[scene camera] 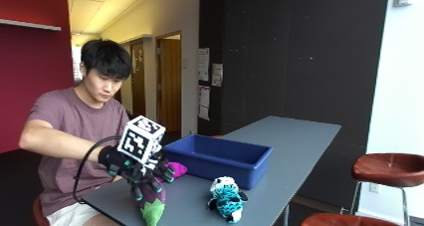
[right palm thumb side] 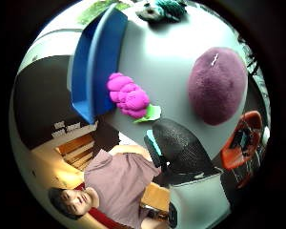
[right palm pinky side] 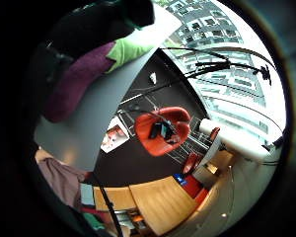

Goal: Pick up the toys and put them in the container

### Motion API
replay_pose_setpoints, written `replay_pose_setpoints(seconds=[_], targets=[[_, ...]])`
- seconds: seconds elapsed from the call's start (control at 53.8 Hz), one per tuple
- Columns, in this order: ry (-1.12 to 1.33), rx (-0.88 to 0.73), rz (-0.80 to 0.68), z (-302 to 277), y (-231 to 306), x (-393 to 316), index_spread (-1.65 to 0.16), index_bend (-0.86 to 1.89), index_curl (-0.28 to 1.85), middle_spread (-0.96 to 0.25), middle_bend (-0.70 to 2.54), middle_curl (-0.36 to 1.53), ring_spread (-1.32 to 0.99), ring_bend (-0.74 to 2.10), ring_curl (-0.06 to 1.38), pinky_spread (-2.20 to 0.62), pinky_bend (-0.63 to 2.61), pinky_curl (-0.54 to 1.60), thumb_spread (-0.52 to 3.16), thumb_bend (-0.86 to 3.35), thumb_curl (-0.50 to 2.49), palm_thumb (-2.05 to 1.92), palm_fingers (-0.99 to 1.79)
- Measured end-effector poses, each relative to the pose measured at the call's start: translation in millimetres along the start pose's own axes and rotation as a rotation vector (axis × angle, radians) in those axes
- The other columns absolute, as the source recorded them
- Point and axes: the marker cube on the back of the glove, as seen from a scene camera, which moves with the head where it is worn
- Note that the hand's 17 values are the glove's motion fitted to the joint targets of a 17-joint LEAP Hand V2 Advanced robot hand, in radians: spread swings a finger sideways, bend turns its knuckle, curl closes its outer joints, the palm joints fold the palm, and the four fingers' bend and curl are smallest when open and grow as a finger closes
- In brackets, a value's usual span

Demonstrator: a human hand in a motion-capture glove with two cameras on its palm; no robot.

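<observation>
In the outside view my gloved right hand (scene camera: 138,173) hovers over a purple eggplant plush (scene camera: 153,203) with a green top, lying at the near end of the grey table (scene camera: 291,136). Its fingers (scene camera: 156,186) hang spread above the plush and hold nothing. The eggplant (right palm thumb side: 217,86) lies apart from my thumb (right palm thumb side: 181,143), and it shows again close to the palm (right palm pinky side: 74,84). A magenta grape toy (scene camera: 176,169) (right palm thumb side: 128,95) rests against the blue container (scene camera: 218,159) (right palm thumb side: 93,62). A teal striped plush (scene camera: 227,198) (right palm thumb side: 162,9) stands in front of the container.
The table's near edge runs just below the eggplant. Red stools (scene camera: 387,166) stand to the right of the table. Beyond the container the tabletop stretches toward a dark wall.
</observation>
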Motion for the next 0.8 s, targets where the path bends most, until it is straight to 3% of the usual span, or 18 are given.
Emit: replay_pose_setpoints(seconds=[0.13,0.223,0.371,0.557,0.65,0.669,0.706,0.799], targets=[[-0.059,-0.074,0.011,38.2,-23.4,3.1,-0.24,0.09,0.16,-0.01,0.07,0.16,0.04,0.21,0.16,0.06,1.01,0.36,1.26,-0.01,0.22,0.04,-0.27],[-0.061,0.035,0.002,44.8,-32.9,1.1,-0.26,0.19,0.21,0.00,0.04,0.14,0.06,0.13,0.14,0.08,1.08,0.38,1.23,0.00,0.25,0.06,-0.25],[-0.041,0.255,0.001,50.7,-37.9,-3.8,-0.25,0.49,0.32,-0.03,0.20,0.17,0.06,0.12,0.10,0.04,1.05,0.37,1.36,0.13,0.33,0.31,0.04],[0.022,0.462,0.097,38.4,-45.7,0.9,-0.25,0.55,0.39,-0.11,0.62,0.33,-0.10,0.45,0.18,-0.06,0.83,0.29,1.26,0.22,0.47,0.57,0.62],[0.069,0.448,0.123,30.1,-47.5,-3.1,-0.28,0.66,0.45,-0.15,0.75,0.39,-0.20,0.57,0.22,-0.13,0.79,0.28,1.14,0.22,0.54,0.62,0.83],[0.072,0.436,0.124,27.3,-47.4,-4.6,-0.28,0.61,0.43,-0.15,0.69,0.38,-0.19,0.55,0.21,-0.12,0.79,0.28,1.14,0.21,0.54,0.62,0.64],[0.079,0.406,0.128,19.3,-45.8,-9.3,-0.29,0.71,0.50,-0.17,0.82,0.43,-0.25,0.64,0.26,-0.17,0.80,0.29,1.07,0.21,0.57,0.64,0.91],[0.096,0.369,0.124,-6.5,-35.1,-26.9,-0.31,0.78,0.57,-0.19,0.89,0.48,-0.31,0.71,0.30,-0.23,0.80,0.30,0.97,0.21,0.63,0.65,0.93]])
